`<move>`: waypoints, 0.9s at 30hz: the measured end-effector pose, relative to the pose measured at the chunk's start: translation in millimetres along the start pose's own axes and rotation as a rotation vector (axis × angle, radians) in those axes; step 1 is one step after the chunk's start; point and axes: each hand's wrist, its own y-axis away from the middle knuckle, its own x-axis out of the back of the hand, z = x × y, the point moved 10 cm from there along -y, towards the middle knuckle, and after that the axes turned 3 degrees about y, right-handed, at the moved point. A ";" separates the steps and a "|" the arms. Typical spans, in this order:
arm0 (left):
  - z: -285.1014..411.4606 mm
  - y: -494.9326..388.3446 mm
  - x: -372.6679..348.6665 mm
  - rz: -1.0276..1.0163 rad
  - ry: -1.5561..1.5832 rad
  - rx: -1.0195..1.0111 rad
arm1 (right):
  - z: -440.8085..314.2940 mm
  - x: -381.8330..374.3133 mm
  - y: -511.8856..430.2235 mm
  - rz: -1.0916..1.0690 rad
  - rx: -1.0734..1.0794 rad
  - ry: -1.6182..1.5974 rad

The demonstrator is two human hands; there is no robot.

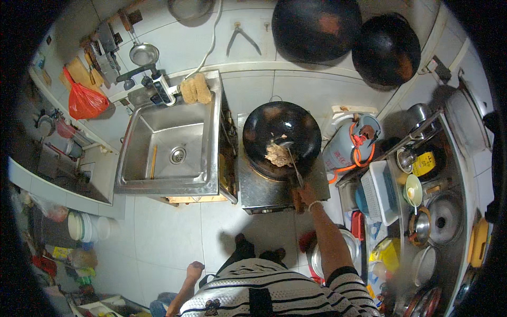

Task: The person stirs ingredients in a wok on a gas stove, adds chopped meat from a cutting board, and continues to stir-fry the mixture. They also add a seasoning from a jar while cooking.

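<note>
My right hand (305, 195) grips the handle of a metal wok spatula (298, 174). The spatula's head rests among pale, cooked-looking pieces of food (279, 155), perhaps meat, low in a black wok (257, 126). Beneath the wok is a metal-topped gas stove (253, 195). One small piece of food lies apart, higher on the wok's inner wall. My left hand (195, 270) hangs low beside my striped top, away from the stove, its fingers curled with nothing visible in them.
Left of the stove stands a steel sink (168, 186) with a sponge (196, 89) on its rim. A gas cylinder (341, 147) with an orange hose is at the right. Beyond it, a rack holds a white basket (382, 194) and a green bowl with an egg (413, 188).
</note>
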 end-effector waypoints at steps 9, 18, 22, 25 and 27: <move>-54.0 -31.6 29.8 -0.033 -0.747 -0.596 | -138.7 210.3 32.3 -0.221 -0.026 0.144; -60.5 -77.0 59.8 0.040 0.310 -0.403 | -124.7 147.5 15.9 -0.238 -0.123 0.025; -55.2 -73.5 46.6 0.031 0.645 -0.073 | -123.6 146.5 -12.8 -0.034 -0.167 -0.204; -65.1 -37.1 44.6 0.095 0.819 0.116 | -133.2 147.5 -38.0 0.012 -0.148 -0.221; -87.5 -18.9 32.5 0.141 0.906 0.173 | -115.1 119.8 -56.5 0.044 -0.097 -0.274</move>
